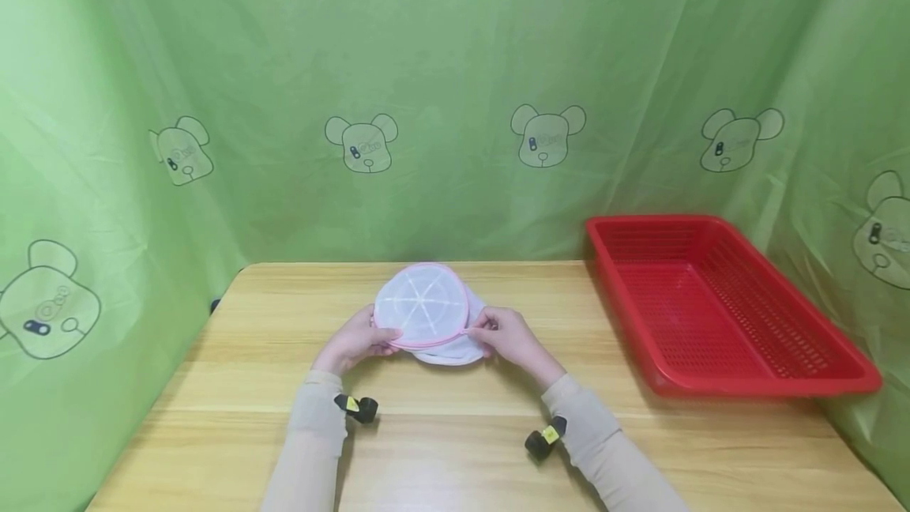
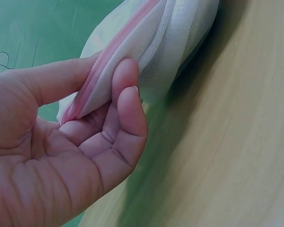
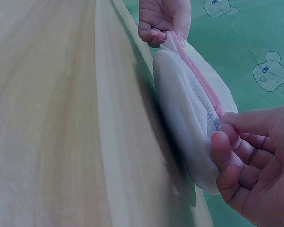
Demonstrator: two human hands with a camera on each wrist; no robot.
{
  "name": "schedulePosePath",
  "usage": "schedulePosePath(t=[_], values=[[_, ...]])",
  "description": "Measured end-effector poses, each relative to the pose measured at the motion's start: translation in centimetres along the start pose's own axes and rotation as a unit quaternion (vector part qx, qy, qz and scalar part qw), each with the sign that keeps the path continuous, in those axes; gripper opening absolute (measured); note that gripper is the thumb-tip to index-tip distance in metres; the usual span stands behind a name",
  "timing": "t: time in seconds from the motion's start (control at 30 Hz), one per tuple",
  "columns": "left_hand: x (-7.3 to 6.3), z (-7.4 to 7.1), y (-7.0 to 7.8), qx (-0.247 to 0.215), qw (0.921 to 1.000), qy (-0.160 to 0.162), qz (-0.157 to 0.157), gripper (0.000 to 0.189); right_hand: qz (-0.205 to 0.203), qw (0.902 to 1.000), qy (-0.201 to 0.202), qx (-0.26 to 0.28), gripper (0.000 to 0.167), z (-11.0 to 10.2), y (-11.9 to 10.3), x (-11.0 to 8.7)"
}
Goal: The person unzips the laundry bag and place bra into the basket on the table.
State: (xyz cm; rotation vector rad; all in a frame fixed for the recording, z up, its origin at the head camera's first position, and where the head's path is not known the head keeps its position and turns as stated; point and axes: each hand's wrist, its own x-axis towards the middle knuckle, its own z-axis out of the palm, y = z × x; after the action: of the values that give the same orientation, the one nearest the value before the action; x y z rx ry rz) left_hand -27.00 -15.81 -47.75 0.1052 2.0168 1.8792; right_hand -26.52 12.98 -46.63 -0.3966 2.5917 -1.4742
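A round white mesh laundry bag (image 1: 421, 303) with a pink zipper (image 2: 102, 61) is held between both hands above the table. My left hand (image 1: 358, 338) grips its left edge, thumb on the zipper side and fingers curled beneath, as the left wrist view shows. At the bag's right, my right hand (image 1: 513, 338) pinches the zipper's end between thumb and index finger, where the pink pull (image 3: 220, 111) sits. The soft white lower part of the bag (image 3: 180, 109) sags below the zipper in the right wrist view.
A red plastic basket (image 1: 711, 385) with slotted walls stands on the right of the wooden table (image 1: 441, 449). Green curtains (image 1: 455, 38) printed with bear heads enclose the table at the back and both sides. Black wrist cameras (image 1: 546, 439) sit on both sleeves.
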Motion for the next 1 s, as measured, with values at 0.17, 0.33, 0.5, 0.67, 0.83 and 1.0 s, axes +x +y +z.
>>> schedulePosePath(t=[0.17,0.33,0.5,0.67,0.83,1.0], values=[[-0.09,-0.12,-0.01,0.002,1.0000,-0.004,0.001,0.067,-0.001,1.0000,-0.002,0.001,0.012,0.08,0.07,0.00],[-0.14,-0.14,-0.03,0.003,1.0000,-0.001,-0.004,0.062,-0.007,1.0000,0.000,-0.001,0.012,0.30,0.40,0.11],[-0.27,-0.10,-0.03,0.004,1.0000,0.000,-0.004,0.061,-0.006,1.0000,-0.002,0.001,0.013,0.37,0.49,0.10],[-0.25,-0.09,-0.10,0.002,1.0000,-0.008,-0.004,0.059,-0.007,1.0000,-0.005,0.001,0.012,0.43,0.38,0.02],[-0.21,-0.10,-0.18,0.009,0.9997,-0.020,-0.011,0.056,-0.010,0.9999,-0.010,0.000,0.011,0.64,0.49,0.06],[-0.24,-0.01,-0.18,0.019,0.9989,-0.037,-0.022,0.052,-0.009,0.9999,-0.014,0.000,0.011,0.82,0.64,0.12]])
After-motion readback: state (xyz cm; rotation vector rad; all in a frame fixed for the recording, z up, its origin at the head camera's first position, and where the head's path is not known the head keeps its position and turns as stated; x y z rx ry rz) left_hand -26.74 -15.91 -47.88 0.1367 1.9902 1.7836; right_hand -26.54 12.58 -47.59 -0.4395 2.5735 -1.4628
